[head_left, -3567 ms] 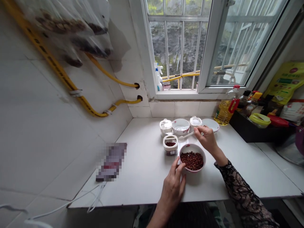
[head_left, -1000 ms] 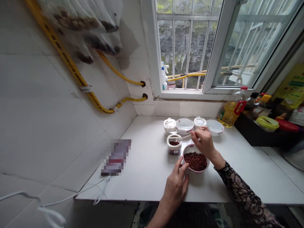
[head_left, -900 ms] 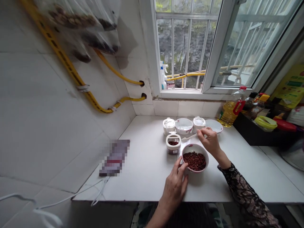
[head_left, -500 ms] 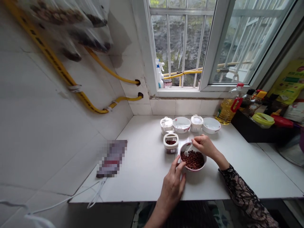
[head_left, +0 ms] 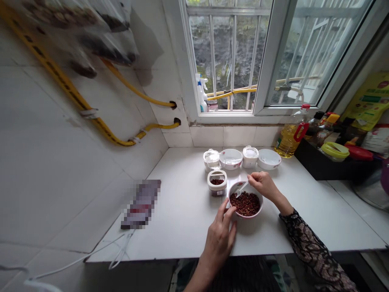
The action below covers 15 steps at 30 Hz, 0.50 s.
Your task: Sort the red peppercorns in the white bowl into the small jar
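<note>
Right hand (head_left: pixel 263 185), right of centre: fingertips pinching handle of white spoon (head_left: pixel 242 189), spoon end at dark-red grains (head_left: pixel 246 205) in bowl (head_left: pixel 248 217). Left hand (head_left: pixel 219 233), lower centre: fingers parted, touching bowl's left rim. Bowl upright on white counter (head_left: pixel 176 219), right of frame centre. Small jar (head_left: pixel 217 192) just beside, similar grains inside. Behind: 2 pale jars (head_left: pixel 250 159), 2 white bowls (head_left: pixel 269 159), 1 row. Oil bottle (head_left: pixel 286 142) farther right. Yellow pipe (head_left: pixel 68 90), upper left.

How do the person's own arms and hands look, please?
On the right is a long, black, patterned lace sleeve, ending short of the right hand. The visible left forearm has no sleeve. Neither that hand nor the left hand wears a glove.
</note>
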Each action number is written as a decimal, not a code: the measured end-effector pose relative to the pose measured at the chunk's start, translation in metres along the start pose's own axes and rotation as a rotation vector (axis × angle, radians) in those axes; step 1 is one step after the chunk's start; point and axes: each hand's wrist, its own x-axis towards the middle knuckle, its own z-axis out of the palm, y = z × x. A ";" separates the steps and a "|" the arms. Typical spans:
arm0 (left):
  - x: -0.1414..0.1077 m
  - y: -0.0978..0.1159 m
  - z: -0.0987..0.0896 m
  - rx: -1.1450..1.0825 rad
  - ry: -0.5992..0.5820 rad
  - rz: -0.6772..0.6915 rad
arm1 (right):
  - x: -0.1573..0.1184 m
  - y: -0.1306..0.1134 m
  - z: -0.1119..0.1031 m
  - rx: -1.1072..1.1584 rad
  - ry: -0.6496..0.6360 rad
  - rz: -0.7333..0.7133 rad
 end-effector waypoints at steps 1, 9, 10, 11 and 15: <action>0.000 0.000 0.000 0.002 -0.001 0.001 | 0.000 -0.001 0.003 -0.028 0.007 -0.035; 0.000 0.000 0.000 -0.002 -0.006 0.007 | 0.000 -0.002 0.008 -0.077 0.020 -0.106; 0.000 0.000 0.000 -0.002 -0.004 0.005 | -0.001 -0.001 0.007 -0.086 0.022 -0.108; 0.000 0.000 0.000 -0.001 -0.002 0.004 | -0.001 -0.001 0.007 -0.096 0.024 -0.112; -0.001 -0.001 0.001 -0.004 -0.002 0.003 | -0.001 -0.002 0.008 -0.126 0.024 -0.132</action>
